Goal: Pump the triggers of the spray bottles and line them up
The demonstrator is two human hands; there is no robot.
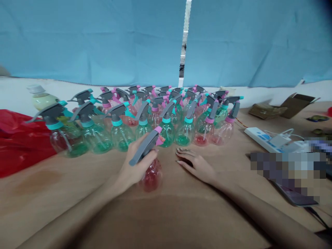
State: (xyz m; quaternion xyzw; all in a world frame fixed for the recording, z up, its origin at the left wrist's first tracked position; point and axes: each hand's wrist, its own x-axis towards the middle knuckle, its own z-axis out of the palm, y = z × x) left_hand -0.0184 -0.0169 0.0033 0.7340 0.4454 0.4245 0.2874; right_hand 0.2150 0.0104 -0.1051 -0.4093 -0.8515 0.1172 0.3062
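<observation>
My left hand (140, 159) is wrapped round the neck of a pink spray bottle (151, 178) with a grey trigger head and a pink nozzle. This bottle looks nearly upright, and part of its neck is hidden by my fingers. My right hand (195, 164) lies on the wooden table (171, 214) to the right of it, palm down with the fingers stretched out, holding nothing. Just beyond both hands stands a front row of spray bottles, among them a green one (184, 135) with a turquoise collar and a pink one (201, 136) with a pink collar.
More spray bottles crowd behind the front row. A red plastic bag (23, 145) and a capped bottle of pale liquid (41, 98) are at the left. On the right are a power strip (261, 138) with plugs, a phone-like device (295, 195) and an open cardboard box (295, 105).
</observation>
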